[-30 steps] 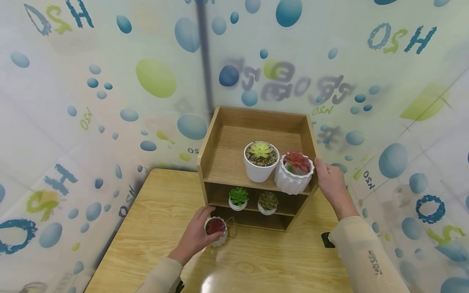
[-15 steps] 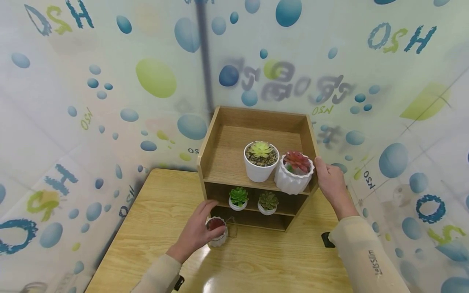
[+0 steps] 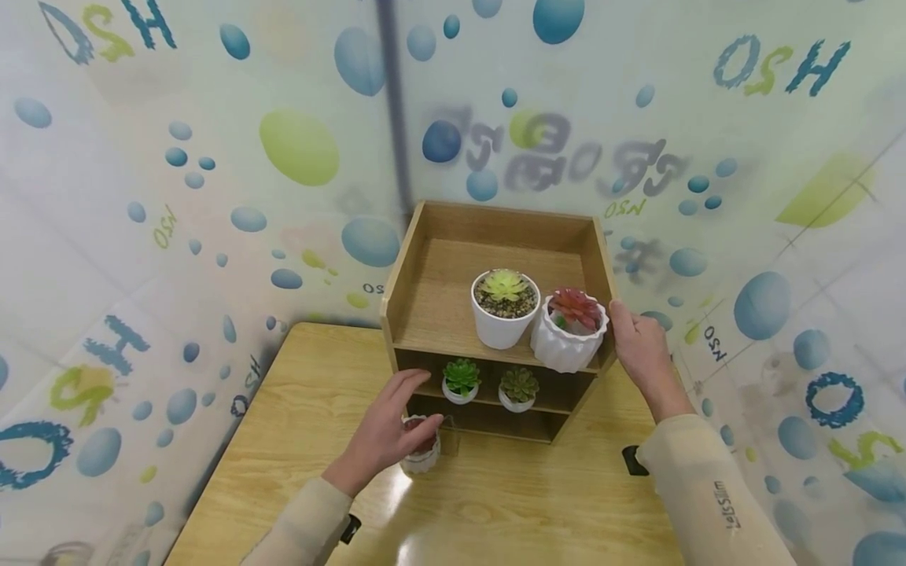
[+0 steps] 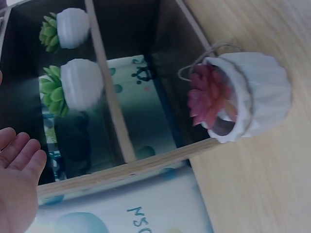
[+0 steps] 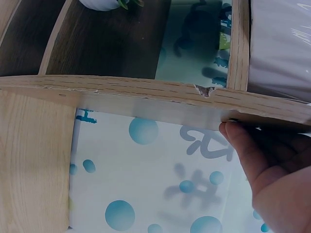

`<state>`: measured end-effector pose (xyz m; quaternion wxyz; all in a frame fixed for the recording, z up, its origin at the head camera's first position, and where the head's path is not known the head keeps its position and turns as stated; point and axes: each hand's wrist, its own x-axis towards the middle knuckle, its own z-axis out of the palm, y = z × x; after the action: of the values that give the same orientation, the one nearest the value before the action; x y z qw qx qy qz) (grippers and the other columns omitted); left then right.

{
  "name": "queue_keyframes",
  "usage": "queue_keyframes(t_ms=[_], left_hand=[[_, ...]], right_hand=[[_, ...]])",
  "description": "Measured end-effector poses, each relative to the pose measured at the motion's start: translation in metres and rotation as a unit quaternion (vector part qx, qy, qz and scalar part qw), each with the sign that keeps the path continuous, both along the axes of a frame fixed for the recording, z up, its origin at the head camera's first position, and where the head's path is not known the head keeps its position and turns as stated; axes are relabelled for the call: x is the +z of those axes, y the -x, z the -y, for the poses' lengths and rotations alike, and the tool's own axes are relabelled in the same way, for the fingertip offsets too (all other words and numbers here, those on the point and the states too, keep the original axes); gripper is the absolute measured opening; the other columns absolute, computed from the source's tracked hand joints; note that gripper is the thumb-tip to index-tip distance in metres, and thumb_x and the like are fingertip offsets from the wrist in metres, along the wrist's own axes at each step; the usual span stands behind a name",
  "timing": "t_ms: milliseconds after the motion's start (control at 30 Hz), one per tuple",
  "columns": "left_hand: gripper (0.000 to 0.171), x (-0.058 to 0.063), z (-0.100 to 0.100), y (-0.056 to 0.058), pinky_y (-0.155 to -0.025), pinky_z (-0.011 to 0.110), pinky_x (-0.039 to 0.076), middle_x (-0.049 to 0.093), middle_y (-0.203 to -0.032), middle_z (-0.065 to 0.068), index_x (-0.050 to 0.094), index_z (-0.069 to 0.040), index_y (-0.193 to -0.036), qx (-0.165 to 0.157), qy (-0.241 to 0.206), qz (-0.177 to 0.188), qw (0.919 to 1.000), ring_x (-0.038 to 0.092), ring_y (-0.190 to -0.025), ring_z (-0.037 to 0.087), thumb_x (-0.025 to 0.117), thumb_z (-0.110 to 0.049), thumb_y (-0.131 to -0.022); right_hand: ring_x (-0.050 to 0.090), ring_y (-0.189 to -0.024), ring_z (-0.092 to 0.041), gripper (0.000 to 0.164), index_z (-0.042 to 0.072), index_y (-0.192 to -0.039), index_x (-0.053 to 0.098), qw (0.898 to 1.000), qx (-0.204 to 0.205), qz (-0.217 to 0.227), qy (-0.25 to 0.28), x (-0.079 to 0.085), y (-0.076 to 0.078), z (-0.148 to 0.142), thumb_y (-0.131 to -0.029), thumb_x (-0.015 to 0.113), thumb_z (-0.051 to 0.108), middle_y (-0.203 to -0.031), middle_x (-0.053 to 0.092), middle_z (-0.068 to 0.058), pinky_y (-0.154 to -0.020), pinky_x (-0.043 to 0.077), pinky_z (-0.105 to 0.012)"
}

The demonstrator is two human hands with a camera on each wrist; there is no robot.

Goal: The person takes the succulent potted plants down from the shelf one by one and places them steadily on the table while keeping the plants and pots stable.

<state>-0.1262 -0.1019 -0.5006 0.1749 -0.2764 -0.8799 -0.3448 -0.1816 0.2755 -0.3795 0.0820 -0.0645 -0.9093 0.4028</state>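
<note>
A tan wooden shelf unit (image 3: 488,354) stands on the table, with my right hand (image 3: 640,346) holding its right side panel near the top front. In the right wrist view the fingertips (image 5: 233,127) lie against the panel's outer face. My left hand (image 3: 385,424), fingers spread and holding nothing, is before the unit's left front. It overlaps a white fluted pot (image 3: 421,462) with a red succulent on the table; the left wrist view shows string round this pot (image 4: 262,94). On the middle shelf sit a bright green succulent (image 3: 462,379) and a dull green one (image 3: 520,387) in small white pots.
On the unit's top stand a white pot with a yellow-green succulent (image 3: 504,314) and a scalloped white pot with a red one (image 3: 569,334), close together at the right. Patterned walls (image 3: 304,149) rise behind the wooden table (image 3: 297,409).
My left hand has let go of the red succulent's pot, spread its fingers and risen slightly up and right. The right hand keeps its place on the shelf unit.
</note>
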Motion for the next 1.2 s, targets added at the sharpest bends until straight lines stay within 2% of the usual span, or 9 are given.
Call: queue_keyframes(t_ms=[267, 633, 1000, 1200], left_hand=[[0.062, 0.015, -0.005, 0.004, -0.106, 0.048, 0.05, 0.058, -0.138, 0.016, 0.058, 0.004, -0.138, -0.01, 0.001, -0.013, 0.9999, 0.057, -0.128, 0.03, 0.079, -0.029, -0.089], [0.062, 0.034, -0.013, 0.009, -0.107, 0.046, 0.049, 0.057, -0.14, 0.013, 0.057, 0.002, -0.14, -0.016, -0.01, 0.003, 0.9998, 0.056, -0.129, 0.027, 0.079, -0.028, -0.091], [0.062, 0.052, -0.023, 0.012, -0.109, 0.045, 0.048, 0.058, -0.141, 0.012, 0.057, -0.002, -0.142, -0.027, -0.01, -0.006, 0.9996, 0.055, -0.131, 0.026, 0.079, -0.029, -0.092], [0.061, 0.06, -0.028, 0.015, -0.11, 0.046, 0.048, 0.058, -0.14, 0.014, 0.057, 0.0, -0.142, -0.033, -0.009, -0.01, 0.9994, 0.055, -0.131, 0.028, 0.078, -0.03, -0.092]], right_hand=[[0.054, -0.091, -0.036, 0.061, 0.013, -0.057, 0.045, 1.0, -0.003, 0.01, -0.002, 0.001, 0.0, 0.0, -0.109, 0.032, 0.043, -0.092, 0.059, -0.024, -0.077, 0.044, -0.041], [0.051, -0.087, -0.033, 0.062, 0.016, -0.055, 0.041, 1.0, -0.004, 0.012, 0.006, 0.0, 0.001, -0.001, -0.109, 0.032, 0.045, -0.083, 0.054, -0.019, -0.072, 0.04, -0.037], [0.052, -0.087, -0.034, 0.061, 0.015, -0.055, 0.042, 1.0, -0.01, 0.006, 0.004, -0.002, 0.002, -0.001, -0.109, 0.033, 0.043, -0.084, 0.056, -0.02, -0.073, 0.041, -0.037], [0.054, -0.09, -0.035, 0.062, 0.015, -0.055, 0.044, 1.0, -0.012, 0.008, 0.003, -0.001, 0.002, -0.001, -0.109, 0.032, 0.044, -0.089, 0.058, -0.023, -0.075, 0.043, -0.038]])
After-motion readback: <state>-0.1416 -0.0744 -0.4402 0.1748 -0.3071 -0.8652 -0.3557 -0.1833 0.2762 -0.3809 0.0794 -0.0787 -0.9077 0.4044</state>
